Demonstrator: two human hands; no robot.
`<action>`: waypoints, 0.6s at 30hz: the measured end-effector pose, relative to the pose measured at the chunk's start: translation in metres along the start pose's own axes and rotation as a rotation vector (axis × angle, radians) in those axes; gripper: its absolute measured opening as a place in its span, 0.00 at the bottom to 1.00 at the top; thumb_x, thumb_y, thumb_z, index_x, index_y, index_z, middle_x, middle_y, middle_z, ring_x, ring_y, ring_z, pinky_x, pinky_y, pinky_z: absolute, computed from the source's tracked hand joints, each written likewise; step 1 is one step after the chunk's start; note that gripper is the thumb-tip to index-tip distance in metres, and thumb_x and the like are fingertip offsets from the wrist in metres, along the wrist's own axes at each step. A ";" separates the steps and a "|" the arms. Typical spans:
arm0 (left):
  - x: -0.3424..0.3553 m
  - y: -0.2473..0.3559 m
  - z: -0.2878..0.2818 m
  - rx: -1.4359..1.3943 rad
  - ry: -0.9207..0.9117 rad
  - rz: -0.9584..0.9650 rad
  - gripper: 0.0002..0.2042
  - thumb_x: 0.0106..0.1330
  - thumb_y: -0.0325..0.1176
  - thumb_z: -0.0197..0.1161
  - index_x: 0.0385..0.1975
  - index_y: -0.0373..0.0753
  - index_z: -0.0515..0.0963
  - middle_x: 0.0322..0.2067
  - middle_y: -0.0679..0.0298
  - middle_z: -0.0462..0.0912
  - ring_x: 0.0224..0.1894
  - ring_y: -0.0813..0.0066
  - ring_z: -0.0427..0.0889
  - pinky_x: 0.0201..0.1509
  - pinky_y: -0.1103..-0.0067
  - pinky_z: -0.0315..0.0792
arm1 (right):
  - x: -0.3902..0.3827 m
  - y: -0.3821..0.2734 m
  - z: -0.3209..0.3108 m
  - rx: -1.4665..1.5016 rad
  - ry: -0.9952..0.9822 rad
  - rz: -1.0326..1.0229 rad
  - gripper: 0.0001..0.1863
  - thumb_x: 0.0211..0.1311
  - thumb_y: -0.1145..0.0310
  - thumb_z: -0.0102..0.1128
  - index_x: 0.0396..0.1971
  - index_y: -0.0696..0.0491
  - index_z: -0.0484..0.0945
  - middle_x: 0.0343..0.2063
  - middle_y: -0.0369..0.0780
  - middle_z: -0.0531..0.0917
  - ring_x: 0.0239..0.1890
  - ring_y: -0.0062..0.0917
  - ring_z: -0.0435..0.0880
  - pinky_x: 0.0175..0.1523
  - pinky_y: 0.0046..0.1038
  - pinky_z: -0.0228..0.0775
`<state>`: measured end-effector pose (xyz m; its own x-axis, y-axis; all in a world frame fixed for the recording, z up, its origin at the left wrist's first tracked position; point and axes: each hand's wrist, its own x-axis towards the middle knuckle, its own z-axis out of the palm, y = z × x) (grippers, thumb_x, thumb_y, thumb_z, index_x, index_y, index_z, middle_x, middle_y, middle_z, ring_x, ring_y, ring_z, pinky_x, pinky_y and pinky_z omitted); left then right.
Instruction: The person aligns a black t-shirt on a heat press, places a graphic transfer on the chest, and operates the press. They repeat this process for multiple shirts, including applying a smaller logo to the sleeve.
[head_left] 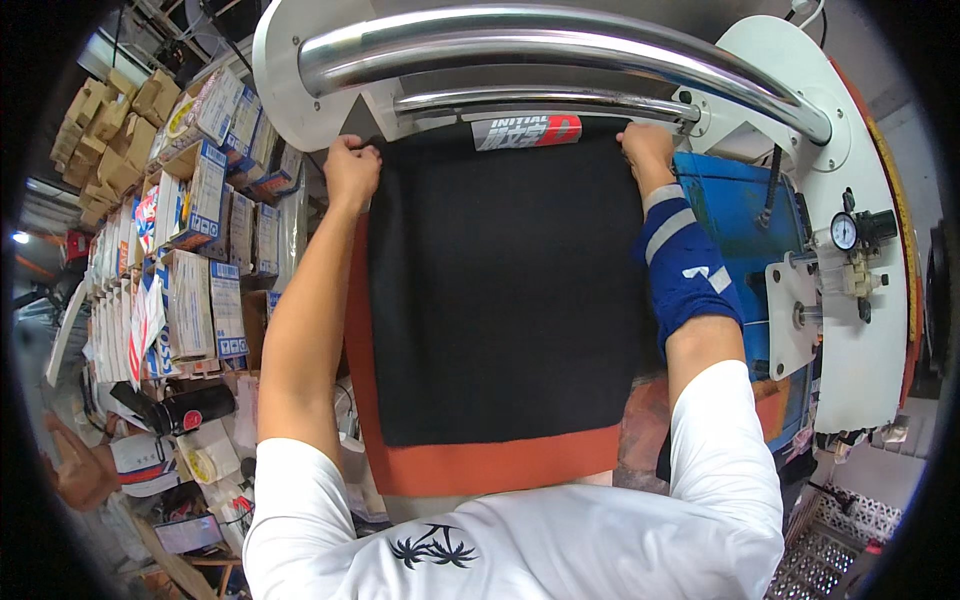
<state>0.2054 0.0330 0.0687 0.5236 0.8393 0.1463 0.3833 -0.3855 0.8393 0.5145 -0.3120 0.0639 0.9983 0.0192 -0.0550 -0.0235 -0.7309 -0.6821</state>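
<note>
Black fabric — a flat garment panel, spread over an orange pad on the press platen, its far edge under the chrome roller bars. Left hand clenched, pinching the far left corner; right hand likewise gripping the far right corner, apparently pulling the cloth taut and square. Printed transfer strip lies at the far edge between the hands. Blue arm sleeve on the right forearm. Stacked cartons stand off to the left; pressure gauge to the right.

We've got bright, even indoor light here, with strong glare streaks on the chrome bars. Heavy fisheye bend and black vignette at the rim; the stacked boxes look a bit soft.
</note>
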 end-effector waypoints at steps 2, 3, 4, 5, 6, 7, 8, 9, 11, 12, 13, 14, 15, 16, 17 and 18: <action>-0.019 0.017 0.013 0.091 -0.027 0.155 0.23 0.67 0.31 0.67 0.59 0.32 0.68 0.45 0.46 0.88 0.48 0.49 0.88 0.55 0.63 0.79 | -0.018 -0.002 0.003 -0.175 0.164 -0.150 0.21 0.68 0.57 0.62 0.49 0.58 0.84 0.41 0.48 0.88 0.43 0.44 0.86 0.53 0.40 0.75; -0.035 0.035 0.014 0.159 -0.090 0.175 0.18 0.66 0.31 0.68 0.53 0.34 0.74 0.48 0.48 0.87 0.50 0.44 0.86 0.56 0.61 0.77 | -0.027 -0.002 0.004 -0.264 0.248 -0.221 0.23 0.68 0.56 0.62 0.53 0.58 0.82 0.46 0.49 0.88 0.48 0.47 0.86 0.59 0.41 0.75; -0.040 0.028 0.012 0.303 -0.135 0.401 0.14 0.68 0.33 0.66 0.49 0.35 0.77 0.48 0.49 0.87 0.51 0.44 0.85 0.56 0.61 0.76 | -0.043 -0.008 0.012 -0.230 0.167 -0.367 0.24 0.66 0.55 0.63 0.56 0.55 0.81 0.51 0.51 0.85 0.53 0.49 0.84 0.61 0.43 0.73; -0.044 0.020 0.018 0.436 -0.189 0.627 0.12 0.70 0.36 0.64 0.46 0.36 0.80 0.48 0.50 0.87 0.52 0.43 0.84 0.57 0.60 0.75 | -0.056 -0.008 0.017 -0.206 0.090 -0.506 0.26 0.65 0.54 0.65 0.59 0.52 0.79 0.57 0.52 0.82 0.58 0.52 0.82 0.64 0.44 0.72; -0.045 0.015 0.027 0.405 -0.215 0.637 0.12 0.71 0.37 0.63 0.45 0.36 0.81 0.47 0.50 0.87 0.53 0.44 0.84 0.57 0.60 0.75 | -0.063 -0.005 0.028 -0.159 -0.011 -0.661 0.26 0.67 0.52 0.63 0.58 0.52 0.81 0.56 0.53 0.83 0.58 0.52 0.81 0.64 0.45 0.72; -0.046 0.014 0.033 0.382 -0.236 0.645 0.12 0.72 0.39 0.61 0.44 0.36 0.82 0.47 0.50 0.87 0.53 0.44 0.84 0.57 0.60 0.75 | -0.073 -0.008 0.036 -0.104 -0.118 -0.817 0.25 0.69 0.50 0.61 0.56 0.53 0.82 0.56 0.53 0.83 0.58 0.52 0.81 0.65 0.45 0.71; -0.047 0.014 0.038 0.358 -0.256 0.652 0.14 0.73 0.41 0.60 0.43 0.36 0.84 0.47 0.49 0.87 0.53 0.45 0.84 0.58 0.60 0.75 | -0.078 -0.012 0.039 -0.197 -0.262 -0.704 0.26 0.70 0.49 0.59 0.56 0.53 0.83 0.55 0.54 0.83 0.59 0.52 0.81 0.65 0.45 0.71; -0.043 0.015 0.042 0.475 -0.362 0.537 0.15 0.73 0.42 0.59 0.45 0.36 0.84 0.47 0.49 0.87 0.53 0.45 0.84 0.58 0.59 0.75 | -0.080 -0.017 0.040 -0.289 -0.404 -0.587 0.26 0.71 0.47 0.57 0.55 0.54 0.83 0.55 0.54 0.83 0.59 0.52 0.81 0.65 0.45 0.70; -0.032 0.020 0.040 0.709 -0.571 0.283 0.17 0.74 0.44 0.58 0.49 0.37 0.84 0.48 0.49 0.86 0.52 0.46 0.84 0.57 0.59 0.75 | -0.086 -0.026 0.042 -0.373 -0.549 -0.467 0.28 0.72 0.45 0.54 0.54 0.55 0.84 0.54 0.55 0.84 0.59 0.53 0.80 0.65 0.45 0.70; -0.023 0.016 0.038 0.640 -0.580 0.309 0.17 0.73 0.43 0.59 0.49 0.37 0.84 0.48 0.48 0.86 0.52 0.46 0.84 0.57 0.59 0.75 | -0.085 -0.030 0.042 -0.370 -0.554 -0.469 0.29 0.72 0.43 0.53 0.53 0.55 0.85 0.54 0.55 0.84 0.59 0.53 0.80 0.66 0.45 0.70; -0.013 0.008 0.035 0.573 -0.587 0.329 0.16 0.73 0.42 0.59 0.50 0.37 0.84 0.48 0.48 0.86 0.52 0.47 0.84 0.57 0.60 0.75 | -0.084 -0.031 0.042 -0.368 -0.563 -0.474 0.31 0.73 0.42 0.52 0.52 0.55 0.85 0.54 0.55 0.84 0.58 0.53 0.80 0.66 0.46 0.69; -0.013 -0.001 0.028 0.505 -0.596 0.348 0.16 0.72 0.41 0.60 0.50 0.37 0.83 0.49 0.48 0.86 0.52 0.47 0.84 0.57 0.61 0.76 | -0.086 -0.027 0.037 -0.255 -0.536 -0.536 0.30 0.72 0.43 0.54 0.53 0.56 0.85 0.53 0.56 0.84 0.59 0.54 0.80 0.66 0.45 0.69; -0.020 0.005 0.025 0.379 -0.477 0.388 0.15 0.72 0.40 0.60 0.50 0.37 0.83 0.48 0.48 0.86 0.52 0.47 0.84 0.57 0.62 0.76 | -0.069 0.007 0.040 -0.248 -0.273 -0.685 0.29 0.72 0.44 0.55 0.53 0.57 0.85 0.52 0.56 0.84 0.59 0.52 0.80 0.66 0.44 0.69; -0.035 0.003 -0.002 0.286 -0.322 0.377 0.15 0.72 0.39 0.59 0.50 0.37 0.83 0.48 0.49 0.86 0.52 0.48 0.84 0.56 0.62 0.76 | -0.091 -0.002 0.022 -0.198 -0.220 -0.684 0.28 0.70 0.47 0.58 0.53 0.58 0.84 0.52 0.56 0.84 0.58 0.50 0.81 0.66 0.43 0.70; -0.054 0.007 -0.021 0.177 -0.193 0.387 0.15 0.72 0.38 0.59 0.49 0.36 0.83 0.48 0.49 0.86 0.52 0.48 0.84 0.56 0.63 0.76 | -0.105 0.018 0.003 -0.093 -0.071 -0.647 0.27 0.69 0.48 0.61 0.52 0.58 0.84 0.51 0.54 0.85 0.58 0.47 0.82 0.65 0.42 0.71; -0.080 0.005 -0.050 0.230 -0.141 0.333 0.13 0.71 0.35 0.59 0.48 0.35 0.83 0.46 0.49 0.86 0.51 0.48 0.84 0.55 0.64 0.76 | -0.129 0.036 -0.017 -0.023 -0.037 -0.540 0.25 0.69 0.51 0.63 0.52 0.57 0.84 0.48 0.51 0.86 0.55 0.45 0.84 0.61 0.39 0.74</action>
<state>0.1274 -0.0170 0.0875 0.7402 0.6000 0.3036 0.3271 -0.7158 0.6169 0.3862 -0.3525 0.0594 0.8656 0.4199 0.2727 0.4937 -0.6249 -0.6048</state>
